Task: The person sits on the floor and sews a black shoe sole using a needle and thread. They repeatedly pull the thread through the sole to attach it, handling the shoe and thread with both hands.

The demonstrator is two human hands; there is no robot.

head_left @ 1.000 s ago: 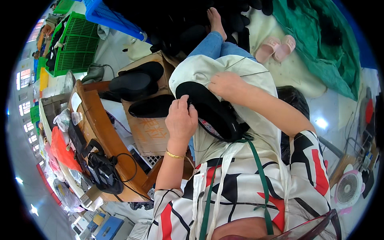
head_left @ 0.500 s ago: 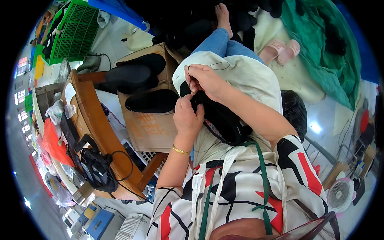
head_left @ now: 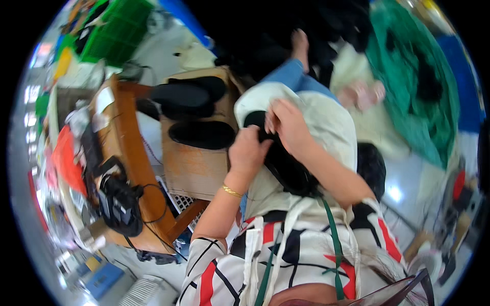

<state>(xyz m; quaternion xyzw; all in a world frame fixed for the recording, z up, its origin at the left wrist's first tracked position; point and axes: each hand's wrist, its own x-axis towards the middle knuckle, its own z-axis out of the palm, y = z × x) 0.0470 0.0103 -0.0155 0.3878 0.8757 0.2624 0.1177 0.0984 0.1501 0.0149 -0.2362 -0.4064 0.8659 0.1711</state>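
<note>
Head view. A black, elongated shoe-upper-like piece of soft dark material lies on the person's lap over a cream-white cloth, and serves here as the landmark. Its long axis runs from its upper-left end, under the hands, down and to the right toward the person's torso. The left hand, wearing a thin gold bracelet at the wrist, sits at the piece's left flank with fingers curled onto its edge, pinching it. The right hand lies just above the piece's upper end, its fingers closed on the same end; the two hands touch or nearly touch there. Both hands are equally close to that end; the far, lower end of the piece is unheld and partly hidden by the right forearm. Left of the piece stands a brown cardboard box carrying three flat black oval sole-shaped pieces. Further left of it is a wooden worktop with a black device and cables. Motion blur hides finer finger detail.
</note>
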